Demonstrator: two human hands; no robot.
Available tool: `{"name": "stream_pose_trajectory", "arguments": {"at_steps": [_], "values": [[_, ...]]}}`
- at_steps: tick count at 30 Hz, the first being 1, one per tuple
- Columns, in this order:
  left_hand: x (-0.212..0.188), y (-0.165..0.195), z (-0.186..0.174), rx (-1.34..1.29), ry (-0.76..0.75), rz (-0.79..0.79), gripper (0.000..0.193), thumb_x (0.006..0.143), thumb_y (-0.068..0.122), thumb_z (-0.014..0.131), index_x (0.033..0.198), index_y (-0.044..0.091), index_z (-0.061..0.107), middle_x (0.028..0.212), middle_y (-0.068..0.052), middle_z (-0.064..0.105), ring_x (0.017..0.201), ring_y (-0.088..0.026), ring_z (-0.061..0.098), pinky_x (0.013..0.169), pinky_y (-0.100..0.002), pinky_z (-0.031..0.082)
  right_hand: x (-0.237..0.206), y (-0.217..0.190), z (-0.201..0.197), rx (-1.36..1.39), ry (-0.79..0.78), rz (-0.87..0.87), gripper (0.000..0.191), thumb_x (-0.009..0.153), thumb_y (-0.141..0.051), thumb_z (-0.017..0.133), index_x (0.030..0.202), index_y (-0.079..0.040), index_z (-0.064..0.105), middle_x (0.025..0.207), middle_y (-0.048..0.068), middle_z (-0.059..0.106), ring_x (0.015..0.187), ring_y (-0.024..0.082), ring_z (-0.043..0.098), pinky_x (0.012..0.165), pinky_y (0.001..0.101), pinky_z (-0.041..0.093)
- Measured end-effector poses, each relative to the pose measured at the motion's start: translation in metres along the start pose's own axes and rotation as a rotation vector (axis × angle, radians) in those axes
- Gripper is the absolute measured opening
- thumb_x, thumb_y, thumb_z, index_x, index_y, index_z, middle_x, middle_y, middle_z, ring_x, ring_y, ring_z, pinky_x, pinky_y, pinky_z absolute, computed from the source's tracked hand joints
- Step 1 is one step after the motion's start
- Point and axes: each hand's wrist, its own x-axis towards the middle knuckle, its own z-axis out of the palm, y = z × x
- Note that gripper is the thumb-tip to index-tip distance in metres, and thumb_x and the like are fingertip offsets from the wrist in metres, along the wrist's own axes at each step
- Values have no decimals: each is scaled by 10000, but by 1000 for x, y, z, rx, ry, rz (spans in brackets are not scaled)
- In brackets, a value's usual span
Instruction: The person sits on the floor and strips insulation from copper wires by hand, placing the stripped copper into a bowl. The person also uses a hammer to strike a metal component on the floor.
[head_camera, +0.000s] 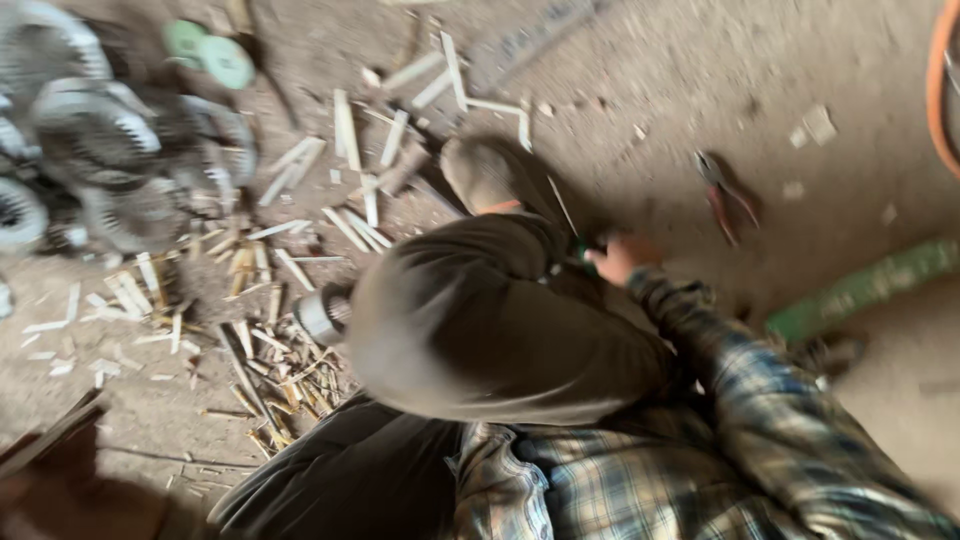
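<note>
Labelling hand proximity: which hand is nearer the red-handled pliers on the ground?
Right. The right hand is by the raised knee, with the pliers on the dirt up and to its right, apart from it. The left hand is not in view, hidden behind the knee.

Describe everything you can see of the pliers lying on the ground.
The pliers lie flat on the dusty ground, to the right of the right hand and clear of it. Two reddish handles spread apart toward the lower right; the dark metal jaws point to the upper left. Nothing touches them. Blur hides finer detail.
</note>
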Motion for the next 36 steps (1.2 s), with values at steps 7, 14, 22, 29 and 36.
{"name": "stream_pose_trajectory", "arguments": {"at_steps": [7, 14, 22, 29, 36], "values": [[5, 0, -18, -180, -105, -113, 114, 1164, -51, 640, 1277, -39, 631, 1153, -243, 733, 938, -270, 770, 835, -373, 679, 6, -80, -48, -141, -99, 130, 679, 725, -711, 695, 1241, -270, 676, 1215, 170, 659, 1137, 406, 621, 917, 578, 509], [13, -4, -7, -366, -161, -31, 271, 1038, -37, 627, 1297, 26, 575, 1131, -157, 733, 974, -190, 767, 867, -335, 671, 73, -135, -168, -144, 258, -158, 367, 820, -455, 700, 1060, -182, 753, 887, 144, 730, 796, 350, 680, 687, 501, 542], [9, 18, -13, -204, -249, -82, 140, 1019, -10, 656, 1156, -9, 686, 972, -110, 775, 772, -120, 767, 640, -242, 647, 51, -301, -397, 480, 1133, -951, 216, 1049, -62, 735, 1249, 0, 683, 978, 83, 746, 747, 151, 695, 654, 290, 545], [9, 32, -16, -163, -344, -94, 88, 1010, 37, 631, 1053, 31, 708, 856, -60, 784, 590, -35, 706, 446, -181, 545, -86, -373, -372, 238, 658, -1401, 155, 1023, -147, 743, 1100, -14, 729, 919, 106, 764, 769, 147, 732, 662, 271, 587], [19, 53, -33, -298, -276, -154, 102, 998, 40, 643, 1076, 32, 708, 842, -55, 783, 611, -65, 717, 506, -217, 573, -183, -457, -312, -85, 218, -1476, 303, 848, -271, 795, 1069, -65, 772, 668, 103, 745, 459, 174, 672, 406, 314, 489]]}}
